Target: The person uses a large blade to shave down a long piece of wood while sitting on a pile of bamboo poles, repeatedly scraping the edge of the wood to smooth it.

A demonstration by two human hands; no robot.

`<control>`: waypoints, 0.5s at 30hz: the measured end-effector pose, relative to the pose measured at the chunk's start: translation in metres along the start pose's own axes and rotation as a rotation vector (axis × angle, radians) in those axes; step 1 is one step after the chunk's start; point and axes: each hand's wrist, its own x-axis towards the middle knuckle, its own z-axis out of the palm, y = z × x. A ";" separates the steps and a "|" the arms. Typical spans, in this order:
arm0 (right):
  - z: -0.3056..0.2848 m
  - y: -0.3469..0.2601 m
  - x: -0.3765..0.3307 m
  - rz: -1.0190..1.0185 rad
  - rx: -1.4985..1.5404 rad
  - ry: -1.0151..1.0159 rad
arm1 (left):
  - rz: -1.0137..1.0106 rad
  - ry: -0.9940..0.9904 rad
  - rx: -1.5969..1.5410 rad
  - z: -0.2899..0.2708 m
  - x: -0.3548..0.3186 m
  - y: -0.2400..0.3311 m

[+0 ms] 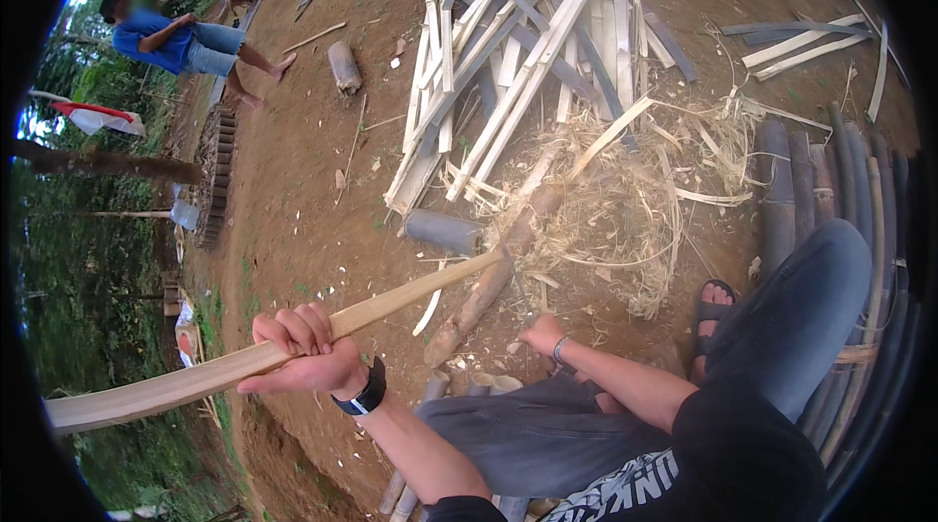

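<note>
Although long, 1 pale strip (391, 305) in the left hand (311, 358) alone.

Brown dirt ground (293, 195) under piled split strips (532, 43), pale shavings (630, 244), a log (475, 309).

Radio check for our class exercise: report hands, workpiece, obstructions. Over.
Left hand closed around long pale strip. Right hand low beside log, its hold unclear. Strip's far end at log; shavings heaped to log's right.
</note>
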 end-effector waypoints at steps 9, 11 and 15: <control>0.014 -0.003 -0.002 -0.274 -0.191 -0.015 | 0.062 0.250 0.209 -0.012 0.017 -0.005; 0.002 0.002 0.007 -0.087 -0.097 0.015 | 0.064 0.349 0.277 -0.013 0.020 -0.004; 0.014 0.014 -0.007 -0.168 -0.084 0.009 | 0.138 0.572 0.359 -0.014 0.024 -0.008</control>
